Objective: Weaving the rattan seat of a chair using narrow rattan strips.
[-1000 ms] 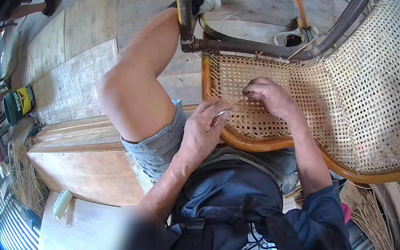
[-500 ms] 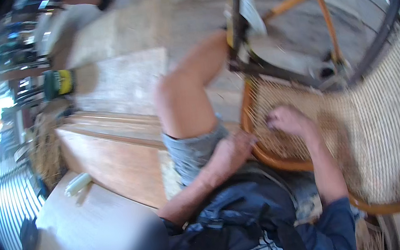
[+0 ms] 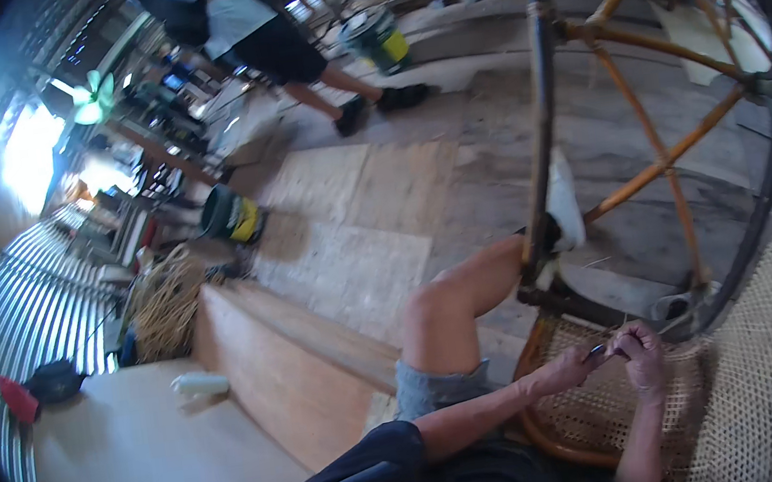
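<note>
A chair with an orange-brown rattan rim (image 3: 527,349) and woven cane panels (image 3: 757,359) lies tipped against my lap. Its dark pole frame (image 3: 541,126) rises in front. My left hand (image 3: 564,371) is closed round a small dark, slim tool (image 3: 596,350), whose exact kind does not show. Close beside it, my right hand (image 3: 641,354) is pinched above the cane, near the lower dark rail. A thin pale strand seems to stick out from its fingertips. My hands nearly touch.
A pale board (image 3: 141,444) at left bears a whitish roll (image 3: 199,384). Beyond stand an upright wooden panel (image 3: 277,375), a bundle of cane strips (image 3: 163,312) and a dark-and-yellow bucket (image 3: 234,216). Another bucket (image 3: 376,40) is near a standing person (image 3: 271,48).
The view has tilted up, bringing the person and far bucket into sight. My left hand has moved from the rim across the cane to my right hand, which has risen toward the dark rail.
</note>
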### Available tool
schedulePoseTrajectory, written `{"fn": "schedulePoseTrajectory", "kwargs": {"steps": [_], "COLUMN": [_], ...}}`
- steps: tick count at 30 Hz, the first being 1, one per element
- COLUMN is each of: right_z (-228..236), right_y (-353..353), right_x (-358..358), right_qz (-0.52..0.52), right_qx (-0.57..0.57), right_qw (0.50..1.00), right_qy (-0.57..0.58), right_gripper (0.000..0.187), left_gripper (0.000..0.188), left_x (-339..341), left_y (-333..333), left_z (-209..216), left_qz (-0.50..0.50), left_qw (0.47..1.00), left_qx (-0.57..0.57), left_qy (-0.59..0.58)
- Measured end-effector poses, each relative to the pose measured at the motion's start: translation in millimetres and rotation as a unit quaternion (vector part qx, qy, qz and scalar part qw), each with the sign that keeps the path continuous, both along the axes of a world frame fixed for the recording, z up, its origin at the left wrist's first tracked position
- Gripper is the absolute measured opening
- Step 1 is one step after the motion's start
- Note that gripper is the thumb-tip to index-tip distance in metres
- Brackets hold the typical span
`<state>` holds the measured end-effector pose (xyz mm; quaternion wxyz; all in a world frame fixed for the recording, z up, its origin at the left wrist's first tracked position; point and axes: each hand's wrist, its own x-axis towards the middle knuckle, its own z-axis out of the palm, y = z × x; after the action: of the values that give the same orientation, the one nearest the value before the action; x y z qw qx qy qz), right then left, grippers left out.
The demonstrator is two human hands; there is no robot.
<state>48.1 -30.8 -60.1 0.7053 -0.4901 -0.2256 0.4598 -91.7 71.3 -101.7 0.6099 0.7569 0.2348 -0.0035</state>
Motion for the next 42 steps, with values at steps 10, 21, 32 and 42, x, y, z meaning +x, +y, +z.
{"fn": "schedulePoseTrajectory", "kwargs": {"steps": [10, 21, 32, 42], "right_z": [-47, -37, -50, -69], "right_y": [-8, 10, 4, -19], "right_x": [8, 8, 12, 18], "right_qz": [-0.166, -0.027, -0.076, -0.064], "right_qx": [0.04, -0.022, 0.063, -0.239], "right_qw": [0.957, 0.968, 0.976, 0.966], "right_qy": [0.233, 0.25, 0.195, -0.082], "right_gripper": [0.015, 0.017, 0.016, 0.014], "left_gripper": [0.04, 0.028, 0.02, 0.016], "left_x": [22, 17, -35, -114], "left_y": [2, 9, 3, 11], "left_z": [-13, 12, 31, 56], "left_qz": [-0.112, -0.094, -0.023, -0.024], "left_qw": [0.976, 0.973, 0.993, 0.993], "left_qx": [-0.099, -0.068, -0.098, 0.108], "left_qy": [0.158, 0.202, 0.053, 0.034]}}
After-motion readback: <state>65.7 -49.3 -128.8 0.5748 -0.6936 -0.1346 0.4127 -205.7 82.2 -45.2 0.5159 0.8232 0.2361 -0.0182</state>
